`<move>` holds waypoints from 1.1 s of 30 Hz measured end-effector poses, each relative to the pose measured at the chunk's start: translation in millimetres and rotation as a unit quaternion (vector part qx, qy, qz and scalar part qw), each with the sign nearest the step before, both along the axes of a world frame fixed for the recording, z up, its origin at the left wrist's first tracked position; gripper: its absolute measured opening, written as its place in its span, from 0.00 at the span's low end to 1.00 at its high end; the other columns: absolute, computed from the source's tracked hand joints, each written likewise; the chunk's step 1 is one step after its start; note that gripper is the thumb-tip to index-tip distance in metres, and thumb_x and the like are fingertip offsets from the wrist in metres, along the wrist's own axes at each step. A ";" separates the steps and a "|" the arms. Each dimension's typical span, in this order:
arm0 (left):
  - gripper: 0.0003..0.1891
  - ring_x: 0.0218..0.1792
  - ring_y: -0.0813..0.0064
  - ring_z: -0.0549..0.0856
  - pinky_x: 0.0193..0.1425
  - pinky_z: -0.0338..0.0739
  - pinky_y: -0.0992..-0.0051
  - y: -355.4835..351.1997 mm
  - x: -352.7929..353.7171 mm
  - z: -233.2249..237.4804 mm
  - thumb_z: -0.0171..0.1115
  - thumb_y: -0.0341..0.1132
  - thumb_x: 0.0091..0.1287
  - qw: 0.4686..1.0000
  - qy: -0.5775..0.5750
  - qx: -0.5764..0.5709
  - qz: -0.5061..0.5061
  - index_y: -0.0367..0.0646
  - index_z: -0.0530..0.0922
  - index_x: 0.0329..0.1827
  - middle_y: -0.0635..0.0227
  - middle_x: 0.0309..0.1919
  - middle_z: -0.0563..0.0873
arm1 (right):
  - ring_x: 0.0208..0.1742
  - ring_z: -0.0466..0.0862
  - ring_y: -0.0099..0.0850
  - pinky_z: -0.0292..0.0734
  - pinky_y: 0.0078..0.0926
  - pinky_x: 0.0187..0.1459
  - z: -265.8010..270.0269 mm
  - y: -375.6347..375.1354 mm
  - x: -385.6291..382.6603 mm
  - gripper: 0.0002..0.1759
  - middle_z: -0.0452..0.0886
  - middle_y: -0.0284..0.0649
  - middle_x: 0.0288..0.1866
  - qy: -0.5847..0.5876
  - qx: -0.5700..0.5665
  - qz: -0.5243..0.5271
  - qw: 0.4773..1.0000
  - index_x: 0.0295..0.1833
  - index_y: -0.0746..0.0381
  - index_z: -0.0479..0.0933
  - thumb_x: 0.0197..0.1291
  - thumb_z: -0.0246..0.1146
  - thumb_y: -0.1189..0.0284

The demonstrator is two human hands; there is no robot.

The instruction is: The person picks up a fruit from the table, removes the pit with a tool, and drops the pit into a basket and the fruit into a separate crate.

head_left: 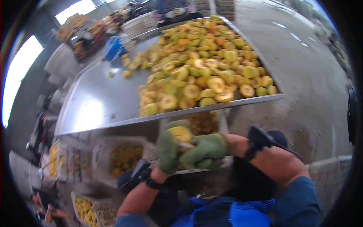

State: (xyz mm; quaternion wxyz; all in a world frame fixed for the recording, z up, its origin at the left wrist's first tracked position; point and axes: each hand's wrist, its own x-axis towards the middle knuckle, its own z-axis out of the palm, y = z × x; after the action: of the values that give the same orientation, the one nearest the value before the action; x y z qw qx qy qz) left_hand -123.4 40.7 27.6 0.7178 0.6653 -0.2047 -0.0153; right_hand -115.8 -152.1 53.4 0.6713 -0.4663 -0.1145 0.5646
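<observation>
Both hands wear green gloves and meet in front of the body, below the metal table's front edge. My left hand [168,151] is wrapped round a yellow fruit piece [180,134], whose top shows between the gloves. Closed against it from the right is my right hand [206,151]; what its fingers hold is hidden. Behind them, a large heap of halved yellow and green fruit [204,72] lies on the metal table [102,109]. Directly under the hands stands a white crate [223,123] with brownish pieces inside.
A blue object [112,48] lies at the table's far left. White crates of fruit [100,153] stand on the floor at the left, with yellow pieces in a lower crate [85,210]. Another person [170,7] is across the table; a further person's limbs [51,212] show lower left.
</observation>
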 end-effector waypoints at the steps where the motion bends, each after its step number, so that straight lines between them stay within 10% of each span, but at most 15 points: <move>1: 0.34 0.50 0.70 0.87 0.56 0.86 0.66 0.9 0.1 -13.3 0.46 0.65 0.81 0.997 0.060 -0.040 0.014 0.44 0.73 0.71 0.61 0.54 0.86 | 0.16 0.71 0.16 0.63 0.17 0.14 -10.2 3.8 -1.2 0.13 0.73 0.25 0.20 -0.024 -0.007 -0.041 0.999 0.41 0.59 0.81 0.73 0.66 0.60; 6: 0.37 0.42 0.71 0.89 0.47 0.88 0.69 -9.6 -4.5 14.1 0.53 0.64 0.78 0.981 0.137 -0.136 0.012 0.38 0.71 0.72 0.61 0.49 0.88 | 0.17 0.72 0.16 0.65 0.17 0.15 25.4 5.1 -5.4 0.13 0.75 0.24 0.23 -0.141 -0.119 -0.002 0.983 0.40 0.54 0.82 0.68 0.68 0.56; 11: 0.41 0.45 0.69 0.89 0.48 0.88 0.68 -1.7 1.9 18.1 0.53 0.69 0.76 0.986 0.082 -0.129 -0.070 0.38 0.71 0.72 0.59 0.49 0.87 | 0.12 0.67 0.16 0.60 0.17 0.12 24.1 -2.6 -8.4 0.17 0.70 0.23 0.17 -0.021 0.035 0.055 0.998 0.40 0.59 0.81 0.71 0.65 0.55; 15: 0.39 0.47 0.72 0.87 0.54 0.84 0.70 -6.2 4.5 18.2 0.50 0.65 0.79 0.983 0.056 -0.138 -0.107 0.34 0.72 0.71 0.60 0.48 0.87 | 0.08 0.64 0.15 0.60 0.17 0.08 -14.2 9.8 -12.1 0.21 0.67 0.24 0.15 0.205 0.333 0.130 0.911 0.42 0.63 0.78 0.79 0.54 0.56; 22: 0.39 0.36 0.75 0.88 0.36 0.84 0.79 2.5 14.0 10.0 0.45 0.67 0.80 0.941 0.265 -0.204 -0.045 0.38 0.75 0.70 0.63 0.39 0.88 | 0.09 0.67 0.16 0.64 0.19 0.09 -23.2 -11.1 -19.0 0.21 0.68 0.25 0.16 0.145 0.301 -0.004 0.942 0.42 0.64 0.79 0.81 0.51 0.59; 23: 0.39 0.34 0.75 0.88 0.33 0.83 0.81 10.9 19.0 6.8 0.45 0.69 0.79 0.934 0.296 -0.201 -0.021 0.38 0.75 0.70 0.62 0.38 0.88 | 0.13 0.72 0.21 0.68 0.23 0.14 -13.1 -10.4 -17.0 0.21 0.71 0.29 0.18 0.035 0.094 -0.012 0.995 0.42 0.64 0.80 0.80 0.52 0.58; 25: 0.41 0.26 0.77 0.86 0.22 0.77 0.84 30.1 23.7 -2.7 0.48 0.72 0.76 0.931 0.308 -0.195 0.005 0.40 0.79 0.66 0.63 0.34 0.89 | 0.19 0.80 0.30 0.77 0.30 0.22 11.7 -6.2 -16.2 0.22 0.77 0.35 0.21 -0.199 -0.310 -0.024 0.929 0.42 0.64 0.82 0.78 0.55 0.56; 27: 0.40 0.21 0.79 0.84 0.21 0.76 0.84 49.4 22.1 -7.8 0.50 0.73 0.74 0.929 0.316 -0.193 0.011 0.41 0.83 0.61 0.64 0.31 0.90 | 0.32 0.86 0.41 0.81 0.37 0.37 -54.8 -8.6 -12.7 0.24 0.82 0.43 0.27 -0.367 -0.386 -0.059 0.844 0.43 0.64 0.84 0.74 0.58 0.52; 31: 0.37 0.24 0.75 0.85 0.25 0.79 0.77 108.1 10.6 15.0 0.52 0.68 0.76 0.953 0.238 0.145 0.121 0.37 0.82 0.61 0.61 0.33 0.90 | 0.51 0.86 0.53 0.81 0.45 0.55 -54.5 -3.6 -18.3 0.24 0.85 0.54 0.44 -0.450 -0.386 0.024 0.805 0.53 0.62 0.83 0.71 0.58 0.53; 33: 0.33 0.35 0.67 0.88 0.38 0.83 0.68 185.4 28.9 -10.5 0.57 0.61 0.76 0.867 -0.047 0.475 0.143 0.36 0.82 0.63 0.55 0.39 0.90 | 0.56 0.86 0.55 0.81 0.47 0.58 -74.5 -11.1 -24.3 0.22 0.85 0.54 0.50 -0.510 -0.377 0.053 0.771 0.58 0.60 0.81 0.74 0.56 0.55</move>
State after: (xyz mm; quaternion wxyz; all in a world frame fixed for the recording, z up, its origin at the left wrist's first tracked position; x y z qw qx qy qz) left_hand -94.4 226.0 17.1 0.2988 0.9478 -0.1091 0.0236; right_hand -140.1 -163.2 -21.1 0.2536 -0.8948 -0.2425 0.2759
